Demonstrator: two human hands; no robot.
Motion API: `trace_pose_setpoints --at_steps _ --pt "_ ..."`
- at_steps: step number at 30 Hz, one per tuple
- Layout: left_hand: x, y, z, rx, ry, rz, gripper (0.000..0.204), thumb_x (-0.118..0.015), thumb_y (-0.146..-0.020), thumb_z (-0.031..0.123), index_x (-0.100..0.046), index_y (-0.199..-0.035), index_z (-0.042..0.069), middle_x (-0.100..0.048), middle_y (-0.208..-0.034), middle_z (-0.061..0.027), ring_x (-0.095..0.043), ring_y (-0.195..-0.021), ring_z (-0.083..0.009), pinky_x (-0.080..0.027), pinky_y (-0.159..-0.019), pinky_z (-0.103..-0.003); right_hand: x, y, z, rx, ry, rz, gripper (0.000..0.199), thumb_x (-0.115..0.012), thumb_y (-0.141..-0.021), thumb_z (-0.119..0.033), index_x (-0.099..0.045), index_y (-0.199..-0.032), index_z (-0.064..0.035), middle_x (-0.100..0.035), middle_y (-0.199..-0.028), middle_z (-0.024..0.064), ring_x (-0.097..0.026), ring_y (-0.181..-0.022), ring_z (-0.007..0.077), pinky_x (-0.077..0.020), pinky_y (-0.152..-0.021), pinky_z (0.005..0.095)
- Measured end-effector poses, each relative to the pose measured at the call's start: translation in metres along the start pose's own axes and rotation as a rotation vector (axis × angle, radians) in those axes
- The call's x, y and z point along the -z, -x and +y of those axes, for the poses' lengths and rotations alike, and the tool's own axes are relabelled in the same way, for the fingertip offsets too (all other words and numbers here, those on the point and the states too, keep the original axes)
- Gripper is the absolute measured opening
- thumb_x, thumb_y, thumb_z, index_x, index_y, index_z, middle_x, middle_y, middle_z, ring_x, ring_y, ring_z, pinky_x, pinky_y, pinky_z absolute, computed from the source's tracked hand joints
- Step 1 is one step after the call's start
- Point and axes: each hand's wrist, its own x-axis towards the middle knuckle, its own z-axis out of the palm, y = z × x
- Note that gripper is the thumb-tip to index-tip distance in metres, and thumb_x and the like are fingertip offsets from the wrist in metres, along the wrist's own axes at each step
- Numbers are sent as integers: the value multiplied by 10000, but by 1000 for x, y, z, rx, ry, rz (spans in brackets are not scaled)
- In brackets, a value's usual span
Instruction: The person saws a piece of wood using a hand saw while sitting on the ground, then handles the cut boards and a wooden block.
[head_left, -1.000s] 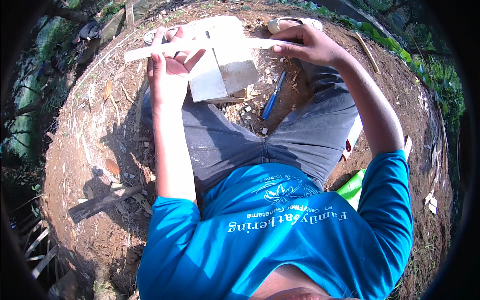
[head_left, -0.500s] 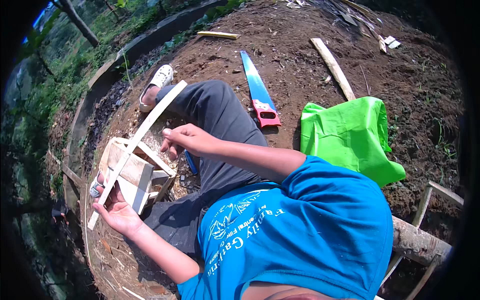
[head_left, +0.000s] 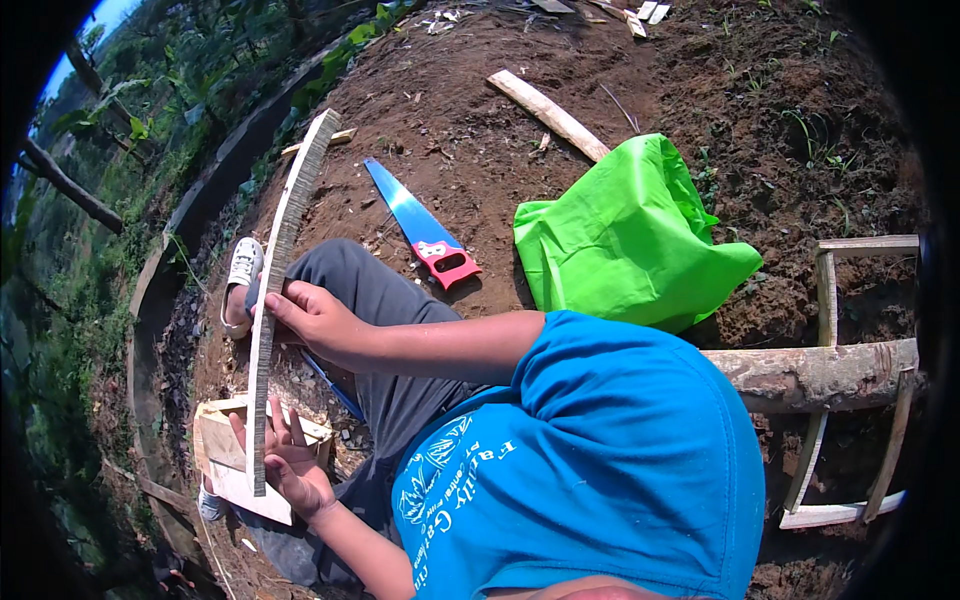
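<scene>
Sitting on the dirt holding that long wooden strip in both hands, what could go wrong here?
The long strip is thin and rough-edged; gripped bare by the right hand and left hand, it might give splinters or snap if bent. Its far end sticks out well past the shoe, so it could swing wide. The handsaw lies close by the knee, blade uncovered, easy to brush against.

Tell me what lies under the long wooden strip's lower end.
Under the long wooden strip sit the left hand and a small wooden box frame. The frame's inside is mostly covered.
</scene>
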Motion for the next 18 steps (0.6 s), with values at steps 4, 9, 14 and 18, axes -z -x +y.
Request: trace_pose_setpoints --at_steps 4,9,14,18 --pt "43 26 -7 202 -206 17 1026 -817 -837 496 -298 -1572 5 -509 -1496 -217 -577 -1321 -309 -460 -1137 -426 6 -24 -19 17 26 61 367 -494 -1109 -312 -481 -1401 -89 -621 -1135 29 -657 -1079 127 -557 -943 338" --pt "119 55 11 198 -305 208 494 -554 -1060 467 -662 -1041 -15 -700 -1152 -174 -668 -1082 -236 -534 -997 -384 11 -52 -46 181 242 -126 550 -502 -1099 -317 -336 -1603 -175 -522 -1070 -20 -558 -1050 82 -510 -897 291" --pt "143 47 63 -7 -441 462 468 -514 -1094 289 -452 -1483 36 -555 -1436 -117 -587 -1123 -186 -464 -1044 -356 -6 -85 -45 292 587 -329 557 -555 -1075 -265 -404 -1567 -52 -558 -1233 60 -516 -1155 127 -422 -1006 309" --pt "141 26 106 -125 -604 474 580 -502 -1096 342 -330 -1589 88 -454 -1558 -136 -560 -1244 -244 -446 -1088 -374 -19 -101 -40 246 985 -540 573 -683 -996 -326 -532 -1452 -13 -599 -1142 150 -593 -1094 236 -462 -949 375"
